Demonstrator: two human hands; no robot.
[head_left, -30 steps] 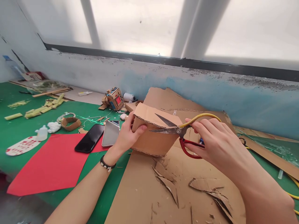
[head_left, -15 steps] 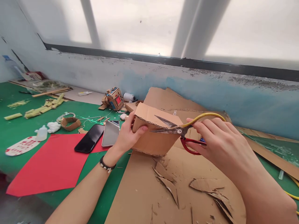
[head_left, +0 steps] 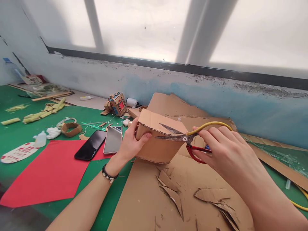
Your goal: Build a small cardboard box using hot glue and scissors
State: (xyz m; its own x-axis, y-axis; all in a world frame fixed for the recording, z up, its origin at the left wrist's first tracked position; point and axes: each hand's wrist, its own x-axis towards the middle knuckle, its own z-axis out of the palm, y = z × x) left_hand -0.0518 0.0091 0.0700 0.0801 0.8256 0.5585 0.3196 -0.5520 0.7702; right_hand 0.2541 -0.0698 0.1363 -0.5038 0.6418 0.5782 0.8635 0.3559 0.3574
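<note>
My left hand [head_left: 131, 142] grips the left side of a folded cardboard piece [head_left: 160, 149], thumb on its front face and fingers behind. My right hand [head_left: 223, 144] is closed round the handles of a pair of scissors [head_left: 184, 138], one handle yellow, the other red. The scissors' blades are parted and point left. They lie along the cardboard's upper front edge, one blade above the edge and the other before the front face. Below is a large cardboard sheet [head_left: 134, 199] with torn cardboard scraps [head_left: 170, 192] on it.
Left of the cardboard, a black phone [head_left: 90, 145] and a grey phone [head_left: 113, 140] lie partly on red paper [head_left: 48, 175]. A small cardboard model [head_left: 117, 104] stands by the wall. More cardboard [head_left: 178, 106] leans behind my hands. A clear bottle [head_left: 40, 139] is at left.
The scissors' blades still straddle the edge, at nearly the same opening. Both hands and the cardboard sit slightly lower in the picture; the view has shifted a little.
</note>
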